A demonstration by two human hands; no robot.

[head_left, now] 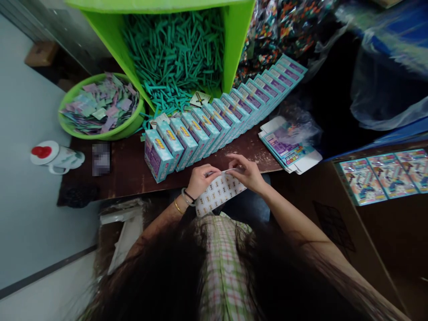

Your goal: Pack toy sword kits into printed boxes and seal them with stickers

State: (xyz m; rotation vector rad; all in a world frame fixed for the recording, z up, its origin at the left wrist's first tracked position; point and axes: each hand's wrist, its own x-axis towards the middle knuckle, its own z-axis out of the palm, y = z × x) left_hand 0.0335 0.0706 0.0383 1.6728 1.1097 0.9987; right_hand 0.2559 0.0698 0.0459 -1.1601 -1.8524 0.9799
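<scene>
A white sheet of small stickers (217,195), printed in rows, lies slanted just over my lap, below the table edge. My left hand (201,179), with bracelets at the wrist, pinches the sheet's upper edge. On the same edge, to the right, the thumb and fingers of my right hand (249,173) are closed together. Whether a sticker is lifted between my fingertips is too small to tell. Just beyond both hands stands a long slanting row of light-blue and purple boxes (159,155).
Behind the boxes, a green bin (239,49) holds many teal sticks. A green basin (140,117) of small packets stands left, near a lidded mug (65,158). Flattened cartons (294,151) lie right, below bags of coloured pieces (284,26). More printed boxes (363,180) are far right.
</scene>
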